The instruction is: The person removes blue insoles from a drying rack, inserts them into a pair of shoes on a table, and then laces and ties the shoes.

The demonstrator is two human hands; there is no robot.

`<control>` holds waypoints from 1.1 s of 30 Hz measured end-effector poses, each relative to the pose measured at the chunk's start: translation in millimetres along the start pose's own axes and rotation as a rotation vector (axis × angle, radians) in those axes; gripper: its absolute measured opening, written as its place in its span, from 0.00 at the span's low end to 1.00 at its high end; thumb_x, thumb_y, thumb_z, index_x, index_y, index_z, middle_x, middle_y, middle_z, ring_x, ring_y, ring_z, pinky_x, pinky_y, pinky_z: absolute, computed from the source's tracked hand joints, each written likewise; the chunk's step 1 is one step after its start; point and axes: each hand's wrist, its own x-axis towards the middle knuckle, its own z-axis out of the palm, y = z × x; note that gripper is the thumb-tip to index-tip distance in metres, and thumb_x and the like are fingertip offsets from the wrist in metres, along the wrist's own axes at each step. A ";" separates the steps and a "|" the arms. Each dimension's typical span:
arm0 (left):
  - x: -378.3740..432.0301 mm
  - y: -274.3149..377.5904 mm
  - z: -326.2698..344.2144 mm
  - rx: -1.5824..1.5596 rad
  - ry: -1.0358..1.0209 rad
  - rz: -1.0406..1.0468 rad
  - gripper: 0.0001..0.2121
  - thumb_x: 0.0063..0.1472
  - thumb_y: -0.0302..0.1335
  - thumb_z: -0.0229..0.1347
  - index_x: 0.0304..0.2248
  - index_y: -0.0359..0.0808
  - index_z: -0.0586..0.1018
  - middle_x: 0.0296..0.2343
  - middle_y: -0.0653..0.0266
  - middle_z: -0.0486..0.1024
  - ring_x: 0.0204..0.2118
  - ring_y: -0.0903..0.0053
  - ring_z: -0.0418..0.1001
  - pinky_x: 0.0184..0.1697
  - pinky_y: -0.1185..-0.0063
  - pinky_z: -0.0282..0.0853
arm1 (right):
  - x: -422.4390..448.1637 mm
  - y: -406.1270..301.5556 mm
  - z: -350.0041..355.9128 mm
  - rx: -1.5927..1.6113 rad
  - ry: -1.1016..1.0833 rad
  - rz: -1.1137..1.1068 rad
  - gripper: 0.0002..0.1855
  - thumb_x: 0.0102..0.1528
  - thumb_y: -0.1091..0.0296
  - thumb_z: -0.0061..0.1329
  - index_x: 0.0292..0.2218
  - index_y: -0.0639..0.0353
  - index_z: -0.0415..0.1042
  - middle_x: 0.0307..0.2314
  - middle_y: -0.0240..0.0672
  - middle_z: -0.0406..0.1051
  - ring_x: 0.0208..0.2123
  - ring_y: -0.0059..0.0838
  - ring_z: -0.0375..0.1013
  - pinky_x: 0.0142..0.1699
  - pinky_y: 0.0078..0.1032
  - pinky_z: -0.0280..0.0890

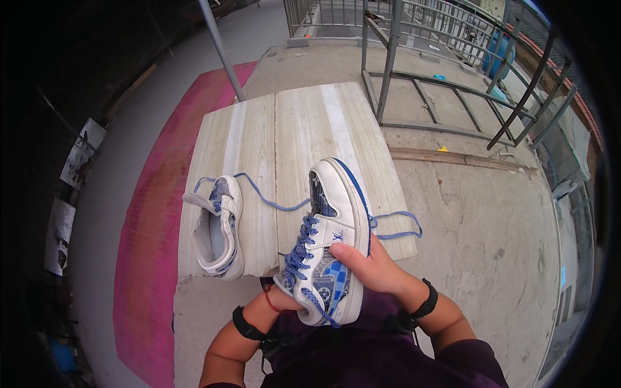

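Observation:
A white sneaker with blue patterned panels is held up over the near edge of a wood-grain board, its toe pointing away from me. My right hand grips its right side and sole, with the thumb on the side panel. My left hand is at the shoe's opening, its fingers hidden by the heel and collar. Blue laces run through the eyelets. A second matching sneaker rests at the board's left, tongue pulled out. From it a loose blue lace stretches towards the held shoe; another lace loop lies at the right.
The wood-grain board serves as the work surface. A pink mat lies to its left, beside a metal pole. Beyond the board at the right stands a metal frame, with a wooden strip on the concrete floor.

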 end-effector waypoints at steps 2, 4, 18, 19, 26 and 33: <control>-0.1 -2.7 0.6 0.024 -0.029 -0.016 0.32 0.55 0.25 0.59 0.58 0.37 0.60 0.53 0.62 0.64 0.54 0.72 0.64 0.58 0.74 0.60 | -1.4 8.7 -2.6 0.001 0.019 -0.010 0.32 0.58 0.60 0.49 0.56 0.66 0.52 0.45 0.40 0.66 0.47 0.27 0.66 0.52 0.26 0.63; 2.3 -1.9 -1.3 0.160 -0.081 -0.059 0.31 0.56 0.25 0.59 0.57 0.37 0.61 0.53 0.62 0.64 0.54 0.72 0.64 0.57 0.74 0.60 | 1.1 11.5 -5.1 0.009 0.043 0.029 0.30 0.58 0.60 0.49 0.55 0.66 0.56 0.45 0.40 0.68 0.46 0.26 0.67 0.51 0.25 0.63; 5.1 -5.8 16.8 -0.127 0.187 -0.137 0.21 0.59 0.26 0.54 0.52 0.35 0.68 0.49 0.58 0.68 0.51 0.69 0.67 0.55 0.74 0.63 | 11.4 7.9 -9.8 0.003 0.022 0.039 0.31 0.57 0.60 0.51 0.56 0.66 0.56 0.45 0.40 0.68 0.48 0.26 0.66 0.52 0.25 0.62; 4.7 -4.3 15.2 -0.096 0.158 -0.133 0.22 0.59 0.26 0.53 0.53 0.35 0.67 0.50 0.58 0.67 0.52 0.70 0.66 0.55 0.74 0.63 | 10.6 8.6 -9.9 0.002 0.024 0.017 0.31 0.57 0.60 0.51 0.55 0.66 0.56 0.45 0.40 0.68 0.47 0.26 0.66 0.52 0.25 0.62; 11.1 7.0 17.1 0.215 0.067 -0.036 0.27 0.59 0.26 0.55 0.57 0.37 0.61 0.53 0.61 0.64 0.54 0.72 0.64 0.57 0.74 0.61 | 12.1 0.9 -10.2 0.003 0.020 0.017 0.28 0.57 0.61 0.51 0.54 0.67 0.59 0.44 0.39 0.69 0.46 0.27 0.67 0.51 0.25 0.63; 15.7 3.9 5.3 0.342 -0.035 -0.075 0.25 0.59 0.28 0.54 0.56 0.38 0.63 0.52 0.61 0.65 0.55 0.70 0.64 0.57 0.74 0.60 | 16.6 5.2 -14.0 0.029 0.030 0.027 0.27 0.58 0.61 0.49 0.53 0.67 0.59 0.43 0.39 0.69 0.45 0.25 0.68 0.51 0.24 0.63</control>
